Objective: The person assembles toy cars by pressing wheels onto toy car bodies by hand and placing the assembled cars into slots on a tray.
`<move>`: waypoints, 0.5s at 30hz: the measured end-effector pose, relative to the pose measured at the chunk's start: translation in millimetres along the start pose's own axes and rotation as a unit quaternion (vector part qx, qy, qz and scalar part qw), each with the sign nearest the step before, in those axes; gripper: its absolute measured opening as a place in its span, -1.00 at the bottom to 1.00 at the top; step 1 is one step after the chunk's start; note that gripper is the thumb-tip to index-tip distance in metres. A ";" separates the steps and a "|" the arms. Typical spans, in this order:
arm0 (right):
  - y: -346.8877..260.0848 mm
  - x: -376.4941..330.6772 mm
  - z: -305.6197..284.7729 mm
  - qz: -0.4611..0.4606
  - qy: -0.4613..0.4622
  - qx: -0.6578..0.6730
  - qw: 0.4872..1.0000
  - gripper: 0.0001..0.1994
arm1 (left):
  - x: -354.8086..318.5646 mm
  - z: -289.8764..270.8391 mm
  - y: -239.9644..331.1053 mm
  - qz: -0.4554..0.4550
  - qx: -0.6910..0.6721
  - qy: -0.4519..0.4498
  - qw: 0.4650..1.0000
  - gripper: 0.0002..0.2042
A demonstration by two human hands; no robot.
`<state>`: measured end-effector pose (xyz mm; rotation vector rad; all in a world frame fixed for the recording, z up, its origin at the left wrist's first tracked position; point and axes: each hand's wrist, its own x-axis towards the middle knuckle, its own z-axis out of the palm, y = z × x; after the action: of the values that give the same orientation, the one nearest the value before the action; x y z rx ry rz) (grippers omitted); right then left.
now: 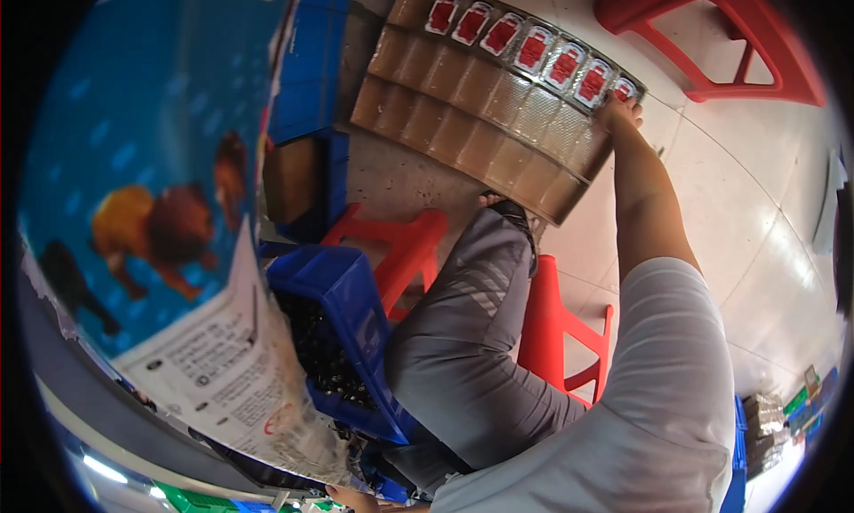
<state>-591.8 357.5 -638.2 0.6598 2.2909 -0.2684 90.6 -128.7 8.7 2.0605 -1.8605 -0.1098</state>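
My right hand (618, 113) reaches out to the far right corner of a clear plastic blister tray (480, 104) with brown showing through its cells. Its curled fingers are on a small red-and-white piece (625, 89), the last of a row of several alike along the tray's far edge. The nearer rows of cells hold no such pieces. Part of my left hand (353, 499) shows at the lower edge, below a large printed package (169, 202) with a blue animal picture; its fingers are mostly hidden.
A blue bin (351, 291) of small dark parts stands left of my bent leg (471, 335). Red stools stand beside the bin (414, 251), right of my leg (544, 326) and at the far right (712, 42). More blue bins (307, 77) are at the far left.
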 end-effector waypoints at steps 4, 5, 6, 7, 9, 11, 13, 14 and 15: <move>11.4 12.3 2.3 0.046 0.000 0.059 0.997 -0.26 | -4.2 8.8 7.0 -0.006 -0.061 -0.037 0.997 -0.53; 7.8 11.2 3.5 0.042 -0.001 0.061 0.997 -0.26 | -1.7 7.1 6.7 -0.007 -0.062 -0.033 0.998 -0.53; 7.1 10.0 3.8 0.023 0.015 0.073 0.997 -0.25 | 0.0 6.7 5.2 0.003 -0.042 -0.014 0.999 -0.54; 3.0 6.9 1.5 0.000 0.030 0.085 0.996 -0.24 | -4.2 3.5 0.8 0.010 -0.022 0.009 1.000 -0.54; -5.2 -5.8 3.3 -0.002 0.033 0.100 0.994 -0.28 | -1.6 -6.0 -10.4 0.039 0.017 0.032 0.999 -0.59; 8.7 5.5 1.8 -0.008 0.103 0.134 0.986 -0.37 | 11.7 0.3 -17.5 -0.013 -0.097 -0.023 0.995 -0.61; 19.5 15.3 6.0 -0.046 0.126 0.140 0.981 -0.39 | 20.3 2.4 -25.6 -0.018 -0.096 -0.071 0.993 -0.61; 28.6 25.4 1.2 -0.077 0.145 0.119 0.979 -0.46 | 21.2 2.2 -27.1 -0.029 -0.084 -0.133 0.987 -0.56; 26.6 22.7 0.7 -0.088 0.145 0.129 0.977 -0.51 | 8.4 9.1 -18.3 -0.033 -0.021 -0.040 0.998 -0.63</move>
<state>-591.0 388.4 -654.6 0.6602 2.6264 -0.5958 106.3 -137.5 -4.0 2.1179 -1.8209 -0.2493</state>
